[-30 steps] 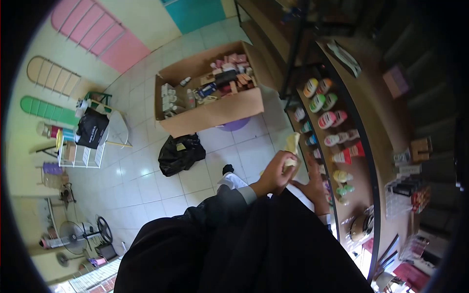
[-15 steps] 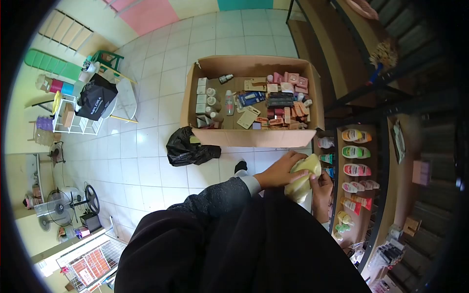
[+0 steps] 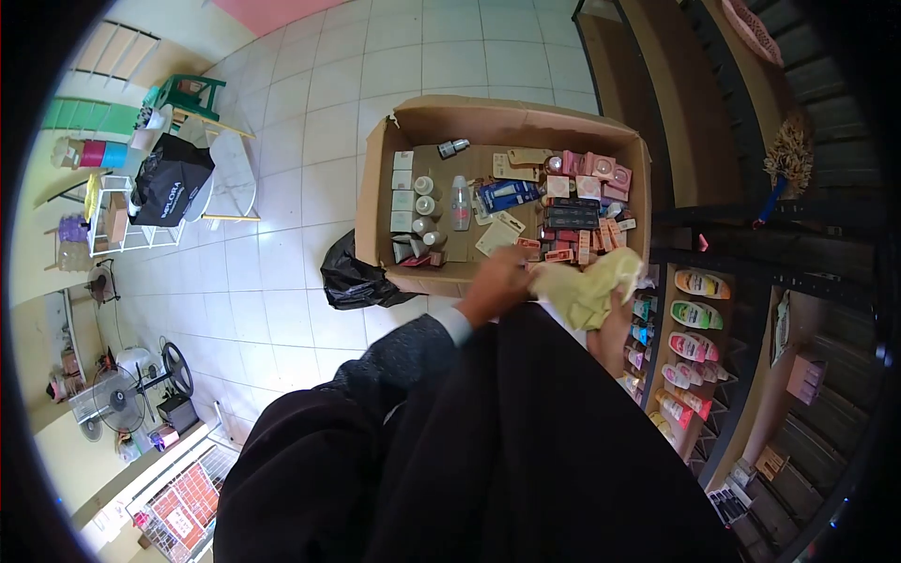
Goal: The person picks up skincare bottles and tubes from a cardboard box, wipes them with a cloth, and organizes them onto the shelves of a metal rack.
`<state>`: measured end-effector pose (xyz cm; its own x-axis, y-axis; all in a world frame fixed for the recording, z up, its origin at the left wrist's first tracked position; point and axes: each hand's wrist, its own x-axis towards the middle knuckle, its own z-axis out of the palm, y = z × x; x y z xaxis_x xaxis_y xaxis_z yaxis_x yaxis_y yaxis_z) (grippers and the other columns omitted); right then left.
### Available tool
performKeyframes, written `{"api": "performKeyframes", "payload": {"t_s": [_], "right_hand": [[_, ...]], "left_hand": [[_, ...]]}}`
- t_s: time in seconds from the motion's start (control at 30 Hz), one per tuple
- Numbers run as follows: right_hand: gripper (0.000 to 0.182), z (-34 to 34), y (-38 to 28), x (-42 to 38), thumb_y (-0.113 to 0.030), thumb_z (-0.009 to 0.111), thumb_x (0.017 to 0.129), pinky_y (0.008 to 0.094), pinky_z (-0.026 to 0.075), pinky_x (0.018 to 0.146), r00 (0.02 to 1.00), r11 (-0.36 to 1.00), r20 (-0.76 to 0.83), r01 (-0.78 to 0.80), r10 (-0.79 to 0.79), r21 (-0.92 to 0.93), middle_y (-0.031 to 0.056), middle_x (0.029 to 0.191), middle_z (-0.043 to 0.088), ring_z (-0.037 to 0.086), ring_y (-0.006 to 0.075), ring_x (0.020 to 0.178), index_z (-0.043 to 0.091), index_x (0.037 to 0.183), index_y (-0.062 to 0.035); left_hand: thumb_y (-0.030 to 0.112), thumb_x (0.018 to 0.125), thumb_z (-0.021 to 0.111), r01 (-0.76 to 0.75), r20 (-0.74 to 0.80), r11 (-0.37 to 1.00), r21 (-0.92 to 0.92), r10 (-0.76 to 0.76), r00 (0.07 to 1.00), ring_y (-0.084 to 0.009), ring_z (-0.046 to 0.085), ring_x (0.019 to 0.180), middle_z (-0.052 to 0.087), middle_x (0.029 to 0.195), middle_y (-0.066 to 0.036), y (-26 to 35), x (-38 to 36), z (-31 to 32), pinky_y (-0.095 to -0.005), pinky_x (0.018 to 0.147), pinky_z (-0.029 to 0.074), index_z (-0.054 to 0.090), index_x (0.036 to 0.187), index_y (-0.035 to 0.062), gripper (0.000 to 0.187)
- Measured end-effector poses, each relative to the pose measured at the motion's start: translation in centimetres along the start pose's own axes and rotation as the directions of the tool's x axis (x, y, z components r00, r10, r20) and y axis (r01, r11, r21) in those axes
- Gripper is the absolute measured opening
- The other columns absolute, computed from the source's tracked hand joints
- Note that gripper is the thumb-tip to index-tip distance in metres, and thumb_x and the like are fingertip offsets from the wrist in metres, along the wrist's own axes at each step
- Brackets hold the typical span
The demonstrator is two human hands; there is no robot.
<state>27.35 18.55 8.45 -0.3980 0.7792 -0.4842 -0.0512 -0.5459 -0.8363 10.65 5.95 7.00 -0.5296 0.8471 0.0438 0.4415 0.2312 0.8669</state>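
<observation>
A pale yellow cloth (image 3: 584, 293) stretches between my two hands, bunched at its right end and overlapping the near right corner of the cardboard box (image 3: 427, 281). My left hand (image 3: 497, 283), blurred by motion, is closed on the cloth's left corner. Under the bunched end, my right hand (image 3: 615, 330) grips the cloth, its fingers partly hidden. Inside the box are white bottles (image 3: 424, 206), a clear bottle (image 3: 460, 204), a blue package (image 3: 510, 195), dark boxes (image 3: 571, 214) and several pink cosmetic packs (image 3: 601, 167).
Right of me, a shelf (image 3: 668, 281) holds rows of bottles, including a green-labelled one (image 3: 696, 314) and a pink one (image 3: 693, 347). A black plastic bag (image 3: 352, 272) lies on the tiles left of the box. Further left are a marble-topped table (image 3: 230, 178) and a fan (image 3: 117, 399).
My left hand has moved left and up, drawing the cloth from a compact bundle into a stretched piece. The view has shifted, so the box appears further right.
</observation>
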Motion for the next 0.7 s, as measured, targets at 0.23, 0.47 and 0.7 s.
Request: {"api": "performKeyframes", "payload": {"t_s": [0.23,0.47,0.7], "right_hand": [[0.039,-7.2,-3.3,3.1,-0.025,0.04,0.092,0.0444,0.044,0.088,0.961,0.957,-0.275,0.073,0.008,0.281,0.0145,0.118,0.048,0.051,0.0294,0.105,0.035,0.126,-0.0063],[0.041,-10.0,-3.2,2.1,-0.03,0.041,0.091,0.0454,0.045,0.087,0.951,0.954,-0.309,0.076,0.018,0.289,0.0139,0.118,0.05,0.052,0.0307,0.104,0.039,0.124,-0.0055],[0.04,-6.8,-4.7,-0.7,-0.022,0.045,0.09,0.04,0.047,0.085,0.928,0.969,-0.37,0.131,-0.046,0.208,0.0124,0.118,0.049,0.053,0.0263,0.104,0.035,0.126,-0.0057]], "left_hand": [[0.009,0.07,0.06,0.343,-0.134,0.875,0.34,-0.316,0.939,-0.0337,0.055,0.089,0.055,0.094,-0.017,-11.8,-1.9,-8.8,-0.0413,0.076,0.045,0.054,0.097,0.0038,0.028],[0.011,0.075,0.055,0.266,0.09,0.746,0.611,-0.399,0.912,-0.0352,0.057,0.084,0.051,0.097,-0.018,-14.4,-1.0,-7.3,-0.0396,0.072,0.049,0.054,0.094,0.0022,0.022],[0.022,0.067,0.065,0.092,0.146,0.763,0.64,-0.238,0.96,-0.0335,0.057,0.08,0.053,0.093,-0.017,-15.1,-0.4,-6.8,-0.039,0.073,0.048,0.058,0.087,-0.0012,0.031]]}}
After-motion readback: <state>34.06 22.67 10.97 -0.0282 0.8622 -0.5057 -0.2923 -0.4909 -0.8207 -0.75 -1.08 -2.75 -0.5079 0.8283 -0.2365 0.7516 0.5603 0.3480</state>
